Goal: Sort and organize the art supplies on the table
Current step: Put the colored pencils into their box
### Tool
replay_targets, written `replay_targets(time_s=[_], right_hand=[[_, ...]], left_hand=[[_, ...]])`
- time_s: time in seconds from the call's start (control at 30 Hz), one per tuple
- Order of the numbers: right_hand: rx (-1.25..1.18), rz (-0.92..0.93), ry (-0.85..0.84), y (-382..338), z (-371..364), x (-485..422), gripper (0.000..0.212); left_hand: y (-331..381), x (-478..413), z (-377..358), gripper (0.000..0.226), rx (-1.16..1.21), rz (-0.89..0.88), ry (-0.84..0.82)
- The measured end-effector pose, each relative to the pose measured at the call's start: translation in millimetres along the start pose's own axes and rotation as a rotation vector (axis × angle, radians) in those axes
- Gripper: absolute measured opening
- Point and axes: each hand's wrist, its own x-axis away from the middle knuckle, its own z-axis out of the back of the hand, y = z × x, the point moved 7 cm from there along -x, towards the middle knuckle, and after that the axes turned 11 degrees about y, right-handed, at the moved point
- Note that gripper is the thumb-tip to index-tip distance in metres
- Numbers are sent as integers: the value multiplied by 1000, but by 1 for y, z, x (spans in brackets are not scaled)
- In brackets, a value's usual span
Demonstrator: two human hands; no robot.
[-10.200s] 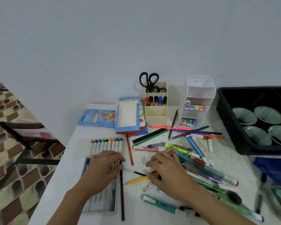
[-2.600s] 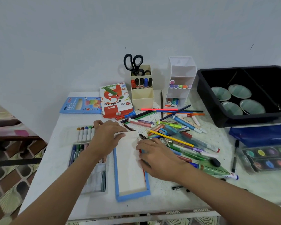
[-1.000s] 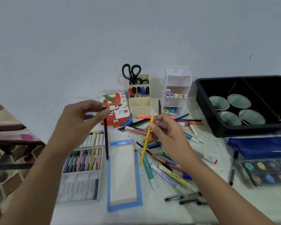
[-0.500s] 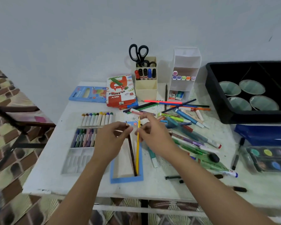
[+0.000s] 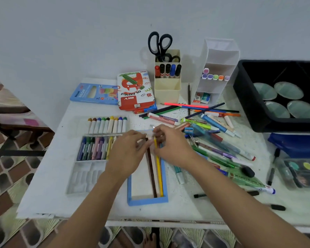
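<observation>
On the white table (image 5: 48,197), an open blue box (image 5: 147,201) lies lengthwise in front of the person, and both hands meet over its far end. The left hand (image 5: 127,154) has its fingertips curled in a pinch on the top end of a brown pencil (image 5: 152,173). The right hand (image 5: 170,149) pinches the top end of a yellow pencil (image 5: 159,174) in the same way. The two pencils lie side by side inside the box, along its right wall, their lower ends touching the near wall. Just left of the box is a clear plastic tray (image 5: 87,178) with a row of crayons (image 5: 95,149) in its middle part and white-barrelled crayons (image 5: 107,125) beyond it. To the right a loose pile of pens and pencils (image 5: 215,135) spreads over the table. At the back stand a red pastel box (image 5: 134,92), a flat blue box (image 5: 93,93), a cream holder (image 5: 166,88) with black scissors (image 5: 159,43) and markers, and a white tiered organizer (image 5: 219,67). A black bin (image 5: 247,104) holding pale dishes sits at the far right, with a paint palette (image 5: 304,173) nearer the table's front edge.
</observation>
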Motion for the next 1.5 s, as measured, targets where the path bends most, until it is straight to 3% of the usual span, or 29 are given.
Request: replay_targets(time_s=[0.2, 0.4, 0.6, 0.7, 0.8, 0.87, 1.13, 1.27, 1.5], right_hand=[[242, 193, -12, 1, -8, 10, 45], [509, 418, 112, -3, -10, 19, 30], [652, 460, 143, 5, -11, 32, 44], [682, 462, 104, 12, -12, 33, 48], [668, 472, 68, 16, -12, 35, 44], [621, 489, 51, 19, -10, 36, 40], [467, 416, 13, 22, -5, 35, 40], [408, 419, 58, 22, -3, 32, 28], [430, 428, 46, 24, 0, 28, 24]], left_hand=[[-9, 5, -2, 22, 113, 31, 56], [-10, 5, -2, 20, 130, -9, 54], [-9, 4, -2, 15, 49, -30, 0], [-9, 3, -1, 31, 20, -78, -164], [-12, 9, -4, 70, -125, -206, -424], [-16, 15, -5, 88, -186, -231, -502], [-15, 26, -3, 77, -211, -281, -379], [-7, 26, -2, 73, -216, -242, -301], [-2, 25, -5, 74, -263, -258, -294]])
